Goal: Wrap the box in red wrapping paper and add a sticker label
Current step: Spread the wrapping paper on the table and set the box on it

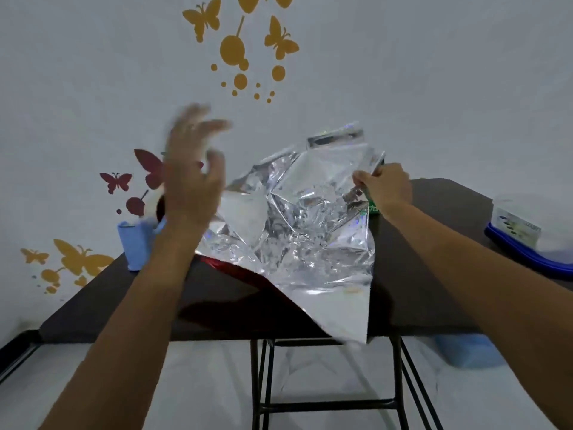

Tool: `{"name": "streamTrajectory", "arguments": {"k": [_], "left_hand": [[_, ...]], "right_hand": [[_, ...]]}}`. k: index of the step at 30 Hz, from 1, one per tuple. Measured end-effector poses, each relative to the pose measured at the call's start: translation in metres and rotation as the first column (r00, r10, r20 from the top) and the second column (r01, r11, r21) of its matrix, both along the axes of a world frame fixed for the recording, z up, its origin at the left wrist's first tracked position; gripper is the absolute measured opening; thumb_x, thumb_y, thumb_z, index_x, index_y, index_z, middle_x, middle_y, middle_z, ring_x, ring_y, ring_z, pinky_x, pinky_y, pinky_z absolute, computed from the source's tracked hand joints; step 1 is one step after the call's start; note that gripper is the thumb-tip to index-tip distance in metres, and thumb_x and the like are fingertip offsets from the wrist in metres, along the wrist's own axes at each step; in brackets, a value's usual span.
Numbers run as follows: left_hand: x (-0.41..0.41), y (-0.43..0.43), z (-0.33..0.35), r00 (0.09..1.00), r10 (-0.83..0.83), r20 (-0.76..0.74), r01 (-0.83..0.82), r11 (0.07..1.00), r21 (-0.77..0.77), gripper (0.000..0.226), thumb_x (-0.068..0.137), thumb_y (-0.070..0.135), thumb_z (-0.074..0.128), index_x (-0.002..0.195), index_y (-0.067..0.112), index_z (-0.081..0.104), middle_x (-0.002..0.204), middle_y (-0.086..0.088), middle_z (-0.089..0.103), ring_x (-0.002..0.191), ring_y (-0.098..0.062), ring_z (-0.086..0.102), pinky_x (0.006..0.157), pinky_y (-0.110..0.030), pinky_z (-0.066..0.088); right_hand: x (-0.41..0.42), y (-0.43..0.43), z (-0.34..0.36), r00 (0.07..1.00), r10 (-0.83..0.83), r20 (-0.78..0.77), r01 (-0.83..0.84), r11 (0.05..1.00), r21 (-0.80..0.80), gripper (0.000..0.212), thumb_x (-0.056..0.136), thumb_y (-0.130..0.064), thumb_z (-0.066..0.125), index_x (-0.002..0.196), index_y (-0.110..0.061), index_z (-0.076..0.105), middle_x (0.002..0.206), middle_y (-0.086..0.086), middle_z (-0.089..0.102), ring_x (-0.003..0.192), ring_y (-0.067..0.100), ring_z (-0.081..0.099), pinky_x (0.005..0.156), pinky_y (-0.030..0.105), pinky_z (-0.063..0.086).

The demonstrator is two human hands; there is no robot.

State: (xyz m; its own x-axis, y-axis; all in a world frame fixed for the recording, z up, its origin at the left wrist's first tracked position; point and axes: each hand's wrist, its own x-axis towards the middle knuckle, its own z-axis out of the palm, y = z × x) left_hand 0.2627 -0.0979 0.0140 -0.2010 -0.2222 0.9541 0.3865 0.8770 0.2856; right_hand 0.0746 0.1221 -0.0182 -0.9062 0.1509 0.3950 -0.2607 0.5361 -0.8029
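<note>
A crumpled sheet of wrapping paper (304, 231) lies on the dark table (229, 308), silver side up, with a strip of its red side showing at the lower left. My right hand (386, 186) pinches the sheet's raised far right edge. A green box (373, 208) peeks out just below that hand, mostly hidden by the paper. My left hand (193, 172) hovers blurred above the table's left part, fingers spread, holding nothing.
A light blue holder (135, 246) stands at the table's far left. A blue-lidded plastic container (527, 234) with a small carton inside sits at the right edge. A blue object (465, 352) lies on the floor under the table. The wall is close behind.
</note>
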Motion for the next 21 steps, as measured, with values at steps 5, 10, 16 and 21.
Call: {"name": "streamTrajectory", "arguments": {"k": [5,10,16,21], "left_hand": [[-0.078,0.025,-0.024,0.467,0.077,0.881,0.297,0.925,-0.238,0.043,0.092,0.024,0.059,0.133,0.027,0.049,0.148,-0.007,0.039,0.137,-0.022,0.035,0.116,-0.041,0.021],[-0.096,-0.007,-0.128,0.068,0.149,0.986,-0.156,0.978,-0.137,0.097,0.081,0.078,0.036,0.152,0.023,0.000,0.159,-0.014,0.002,0.145,-0.037,-0.001,0.114,-0.053,0.001],[-0.076,0.013,-0.111,0.010,0.286,0.958,-0.340,0.902,-0.266,0.102,0.085,0.071,0.039,0.151,0.007,-0.006,0.156,-0.022,-0.010,0.143,-0.044,-0.008,0.110,-0.062,-0.005],[-0.095,0.030,-0.104,0.288,0.399,0.870,-0.022,0.911,-0.411,0.094,0.084,0.072,0.039,0.150,0.027,-0.009,0.158,-0.004,-0.019,0.144,-0.030,-0.017,0.111,-0.056,-0.011]], "right_hand": [[0.000,-0.026,0.005,0.970,0.234,0.066,-0.239,0.968,0.073,0.066,0.087,-0.058,0.051,0.120,-0.002,0.057,0.114,0.017,0.062,0.104,0.029,0.058,0.083,0.035,0.043],[0.027,-0.045,-0.052,0.946,0.274,0.172,-0.320,0.719,0.617,0.086,0.081,-0.077,0.008,0.149,-0.028,-0.008,0.157,0.002,-0.017,0.145,0.024,-0.013,0.112,0.056,-0.006],[0.026,-0.031,-0.101,0.924,0.243,0.296,-0.382,0.538,0.751,0.078,0.088,-0.070,0.023,0.149,-0.032,-0.007,0.158,0.001,-0.013,0.144,0.028,-0.015,0.108,0.060,-0.013],[0.015,-0.033,-0.098,0.885,0.232,0.403,-0.465,0.500,0.731,0.077,0.088,-0.071,0.018,0.150,-0.030,0.002,0.159,0.002,0.004,0.146,0.028,0.001,0.110,0.062,-0.005]]}}
